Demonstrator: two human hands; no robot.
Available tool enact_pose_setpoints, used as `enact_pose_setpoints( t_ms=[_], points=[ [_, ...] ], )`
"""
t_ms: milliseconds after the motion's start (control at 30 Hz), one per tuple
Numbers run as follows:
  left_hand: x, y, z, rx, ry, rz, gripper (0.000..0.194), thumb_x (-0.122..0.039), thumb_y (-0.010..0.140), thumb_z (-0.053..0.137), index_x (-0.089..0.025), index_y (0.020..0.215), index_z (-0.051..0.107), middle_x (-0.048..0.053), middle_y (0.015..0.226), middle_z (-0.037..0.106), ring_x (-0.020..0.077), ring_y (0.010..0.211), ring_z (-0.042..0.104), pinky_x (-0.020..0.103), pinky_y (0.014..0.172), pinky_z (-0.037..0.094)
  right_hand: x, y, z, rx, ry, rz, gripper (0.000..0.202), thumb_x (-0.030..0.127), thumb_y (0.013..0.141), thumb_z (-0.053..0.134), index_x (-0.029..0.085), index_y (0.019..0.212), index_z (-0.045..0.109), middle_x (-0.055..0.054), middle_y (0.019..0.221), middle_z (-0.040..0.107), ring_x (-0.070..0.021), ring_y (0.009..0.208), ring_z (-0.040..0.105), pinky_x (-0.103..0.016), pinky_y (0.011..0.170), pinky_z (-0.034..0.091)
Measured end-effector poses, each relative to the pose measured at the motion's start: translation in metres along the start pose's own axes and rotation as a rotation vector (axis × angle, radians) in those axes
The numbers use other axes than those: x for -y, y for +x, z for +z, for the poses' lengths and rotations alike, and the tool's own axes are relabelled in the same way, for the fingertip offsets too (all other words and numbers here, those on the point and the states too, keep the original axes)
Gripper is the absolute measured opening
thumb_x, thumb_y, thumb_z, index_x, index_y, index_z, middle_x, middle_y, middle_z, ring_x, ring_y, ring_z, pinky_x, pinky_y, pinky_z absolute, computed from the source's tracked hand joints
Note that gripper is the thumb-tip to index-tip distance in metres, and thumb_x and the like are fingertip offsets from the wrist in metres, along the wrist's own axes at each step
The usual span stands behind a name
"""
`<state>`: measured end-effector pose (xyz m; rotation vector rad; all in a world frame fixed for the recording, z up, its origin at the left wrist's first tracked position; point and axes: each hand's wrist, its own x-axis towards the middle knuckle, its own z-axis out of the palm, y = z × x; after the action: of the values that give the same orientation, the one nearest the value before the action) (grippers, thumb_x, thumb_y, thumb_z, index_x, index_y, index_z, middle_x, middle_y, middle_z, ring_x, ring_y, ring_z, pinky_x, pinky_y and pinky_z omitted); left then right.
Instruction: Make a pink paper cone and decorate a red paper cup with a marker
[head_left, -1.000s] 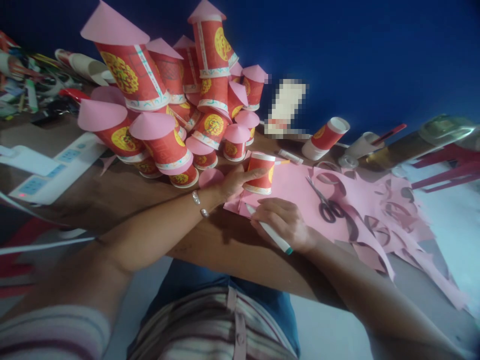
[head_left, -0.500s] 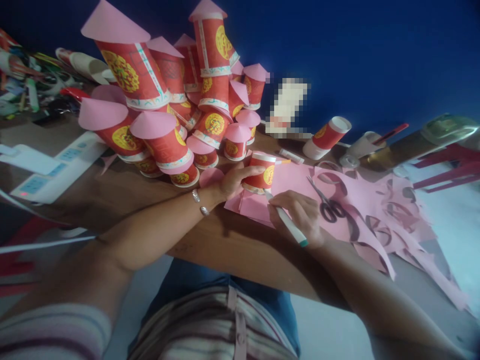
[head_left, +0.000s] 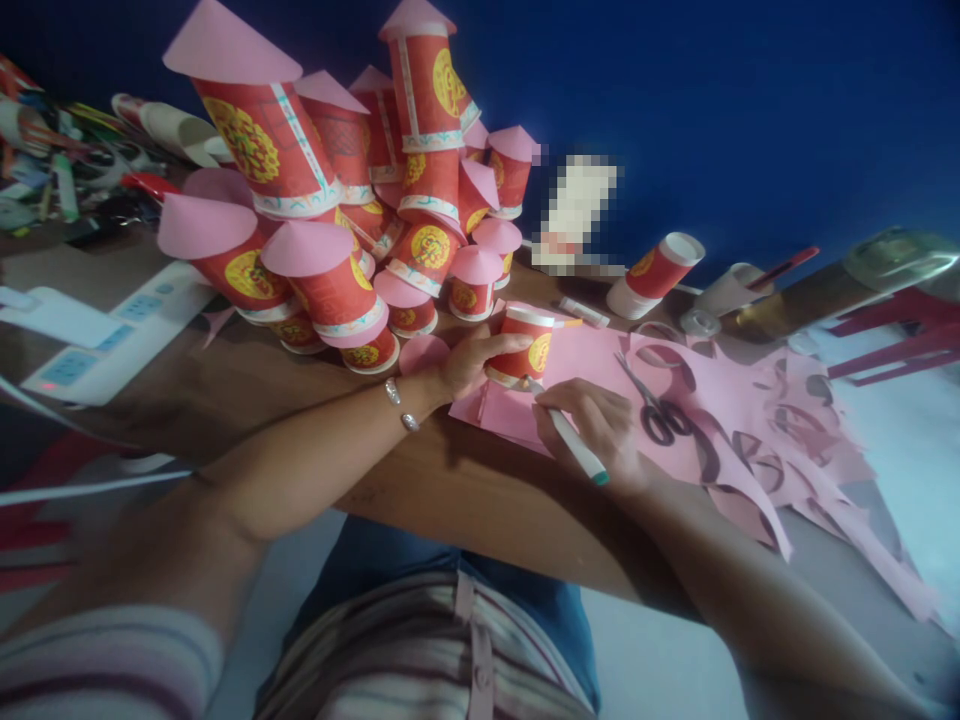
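I can't tell if the white pen (head_left: 576, 448), pinched in the right hand (head_left: 592, 425), touches the red cup (head_left: 535, 343) beyond those fingertips; the left hand (head_left: 470, 363), arm outstretched, grips the cup, most fingers hidden.

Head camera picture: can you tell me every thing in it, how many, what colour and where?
Held cup: one, red, yellow and white, centre
Marker: one, white with green end, centre
Roofed cups: many, red with pink cones, piled left
Pink paper: several, pink, centre
Scraps: many, pink, right
Scissors: one, dark handles, on pink paper
Tilted cups: count unclear, red and white, back
White tube: one, white, back
Power strip: one, white, left
Clutter: uncountable, mixed, far left
Table: one, brown, beneath
Wall: one, blue, behind
Smaller things: too blurred
Clothes: striped top, blue bottoms, below
Left hand: one, gripping the cup; silver bracelet
Right hand: one, gripping the marker
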<state>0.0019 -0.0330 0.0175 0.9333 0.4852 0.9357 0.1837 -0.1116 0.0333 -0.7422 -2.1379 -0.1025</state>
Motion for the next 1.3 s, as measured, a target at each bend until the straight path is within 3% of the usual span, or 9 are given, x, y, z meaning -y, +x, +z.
enact_pose_setpoints(
  t_ms=[267, 600, 967, 1300],
  points=[
    [0.0068, 0.0031, -0.0067, 0.008, 0.019, 0.028, 0.030, -0.033, 0.079, 0.077, -0.020, 0.102, 0.063, 0.002, 0.094, 0.072, 0.0172, 0.086, 0.068, 0.033, 0.082, 0.057, -0.0004, -0.0022, 0.0017, -0.002, -0.010, -0.014, 0.017, 0.007, 0.092, 0.064, 0.021, 0.102, 0.062, -0.002, 0.077, 0.071, -0.0158, 0.066, 0.069, -0.026, 0.059, 0.054],
    [-0.0001, 0.0000, 0.0005, -0.023, 0.022, 0.007, 0.036, -0.034, 0.073, 0.080, -0.020, 0.101, 0.061, 0.002, 0.094, 0.072, 0.0175, 0.086, 0.067, 0.032, 0.081, 0.058, 0.0007, 0.0005, 0.0001, 0.008, -0.029, -0.015, 0.016, 0.006, 0.093, 0.063, 0.020, 0.100, 0.060, -0.002, 0.075, 0.070, -0.0151, 0.064, 0.067, -0.026, 0.057, 0.053],
    [0.0007, -0.0003, -0.0019, 0.005, 0.024, -0.002, 0.033, -0.033, 0.078, 0.076, -0.019, 0.105, 0.061, 0.004, 0.092, 0.073, 0.0207, 0.086, 0.067, 0.034, 0.077, 0.056, 0.0008, -0.0004, -0.0002, -0.013, -0.014, -0.029, 0.019, 0.005, 0.092, 0.064, 0.020, 0.102, 0.060, -0.002, 0.076, 0.070, -0.0152, 0.063, 0.067, -0.027, 0.057, 0.053],
    [0.0022, 0.0035, -0.0003, -0.007, 0.020, 0.056, 0.036, -0.032, 0.076, 0.075, -0.018, 0.107, 0.067, 0.007, 0.097, 0.076, 0.0296, 0.110, 0.069, 0.039, 0.093, 0.056, 0.0038, 0.0002, 0.0017, 0.048, 0.058, -0.051, 0.017, 0.007, 0.092, 0.066, 0.019, 0.104, 0.061, -0.005, 0.082, 0.073, -0.0167, 0.071, 0.071, -0.027, 0.063, 0.058]
  ],
)
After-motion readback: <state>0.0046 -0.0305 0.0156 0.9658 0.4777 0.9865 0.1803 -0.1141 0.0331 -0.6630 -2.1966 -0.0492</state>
